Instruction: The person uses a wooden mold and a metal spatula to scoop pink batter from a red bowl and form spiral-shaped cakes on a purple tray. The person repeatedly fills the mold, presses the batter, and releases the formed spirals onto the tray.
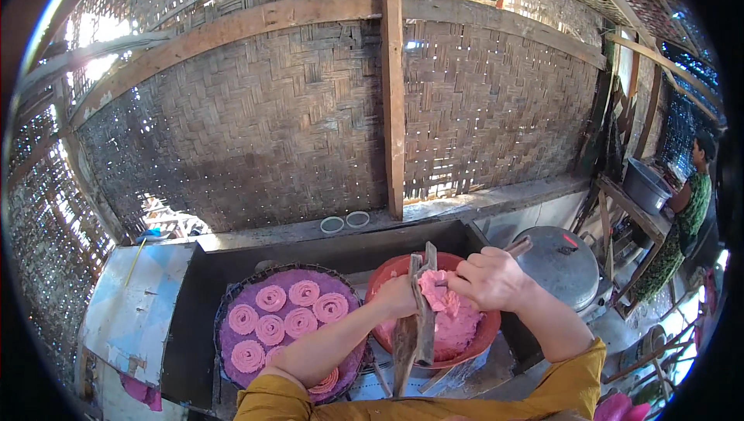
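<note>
Wooden press (417, 320): long axis upright, tilted slightly, standing in the red bowl (387, 274) of pink dough (457, 320).
Left hand (399, 295): closed on the press shaft.
Right hand (490, 277): nearer the dough, fingers curled around a lump at the press top.
Tray (232, 305) of pink spirals: just left.

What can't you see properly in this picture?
Head view:
- Near edge of the round tray of pink spirals: covered by the left forearm.
- Left hand fingers: hidden behind the wooden press.
- Pink dough under the right hand: covered.
- Person at far right: small, bent by the lens rim.
</note>
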Demonstrator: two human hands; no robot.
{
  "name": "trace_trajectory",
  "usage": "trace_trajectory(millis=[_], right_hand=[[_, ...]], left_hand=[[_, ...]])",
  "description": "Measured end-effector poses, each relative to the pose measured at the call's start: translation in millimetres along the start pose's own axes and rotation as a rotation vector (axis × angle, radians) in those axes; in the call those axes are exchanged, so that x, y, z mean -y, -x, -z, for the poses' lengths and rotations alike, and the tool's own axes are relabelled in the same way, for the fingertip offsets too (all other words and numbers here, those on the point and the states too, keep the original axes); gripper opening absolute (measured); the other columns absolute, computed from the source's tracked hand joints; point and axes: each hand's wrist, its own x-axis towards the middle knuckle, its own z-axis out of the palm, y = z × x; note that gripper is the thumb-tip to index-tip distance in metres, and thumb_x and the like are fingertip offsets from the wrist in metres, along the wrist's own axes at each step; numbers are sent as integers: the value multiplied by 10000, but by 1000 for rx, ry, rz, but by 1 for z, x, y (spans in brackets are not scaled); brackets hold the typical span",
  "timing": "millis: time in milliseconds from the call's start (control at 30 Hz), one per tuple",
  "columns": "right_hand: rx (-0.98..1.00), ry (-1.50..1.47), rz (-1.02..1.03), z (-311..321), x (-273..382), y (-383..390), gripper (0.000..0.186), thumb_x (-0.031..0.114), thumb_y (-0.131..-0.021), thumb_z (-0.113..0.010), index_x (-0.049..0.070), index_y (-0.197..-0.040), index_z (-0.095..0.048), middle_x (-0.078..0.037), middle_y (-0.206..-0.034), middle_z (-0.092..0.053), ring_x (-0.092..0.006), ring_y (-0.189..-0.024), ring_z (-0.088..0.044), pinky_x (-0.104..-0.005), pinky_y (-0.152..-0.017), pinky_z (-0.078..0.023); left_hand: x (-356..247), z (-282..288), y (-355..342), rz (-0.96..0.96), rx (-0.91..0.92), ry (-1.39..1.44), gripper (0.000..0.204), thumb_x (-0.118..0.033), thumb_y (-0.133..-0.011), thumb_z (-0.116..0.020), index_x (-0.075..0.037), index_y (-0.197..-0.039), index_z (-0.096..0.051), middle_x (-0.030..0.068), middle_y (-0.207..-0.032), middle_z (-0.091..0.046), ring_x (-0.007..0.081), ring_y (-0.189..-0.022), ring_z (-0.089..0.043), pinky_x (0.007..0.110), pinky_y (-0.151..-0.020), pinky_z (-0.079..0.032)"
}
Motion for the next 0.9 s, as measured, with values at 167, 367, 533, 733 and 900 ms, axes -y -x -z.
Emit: trace_trajectory(millis=[167, 367, 533, 733, 900], right_hand=[[-52, -59, -185, 26, -30, 17, 194, 242, -592, -658, 135, -741, -593, -10, -601, -499, -190, -566, -539, -320, -507, -417], [-88, -148, -325, 52, -35, 40, 284, 249, -491, -733, 111, -715, -626, -26, -564, -530, -232, -508, -530, -339, -477, -405], [-12, -36, -314, 33, -46, 29, 236, 245, -525, -696, 134, -704, -590, -22, -573, -496, -229, -548, -538, -348, -498, -418], [25, -21, -292, 31, -44, 20, 225, 260, -532, -682, 134, -682, -573, -16, -566, -473, -215, -550, -534, -346, -513, -420], [5, -106, -275, 33, -36, 22, 190, 245, -553, -659, 137, -657, -543, -10, -555, -456, -208, -537, -527, -345, -506, -416]], left_hand=[[9, 21, 5, 105, 58, 159, 379, -297, -686, -587, -94, -1006, -588, 166, -944, -617, 327, -881, -589, 381, -788, -465], [43, 8, 0, 61, -73, 313, 379, -350, -792, -511, -135, -1101, -552, 119, -1047, -602, 296, -963, -570, 369, -794, -457], [22, 0, -3, 86, 23, 36, 431, -362, -710, -565, -118, -1065, -574, 192, -1008, -592, 351, -924, -573, 403, -791, -461], [13, 6, 3, 14, -36, 34, 463, -372, -668, -596, -132, -1064, -571, 210, -999, -585, 367, -913, -569, 429, -777, -468], [23, 5, 2, -163, -147, -157, 434, -379, -680, -606, -108, -1018, -583, 155, -944, -609, 335, -953, -557, 405, -772, -467]])
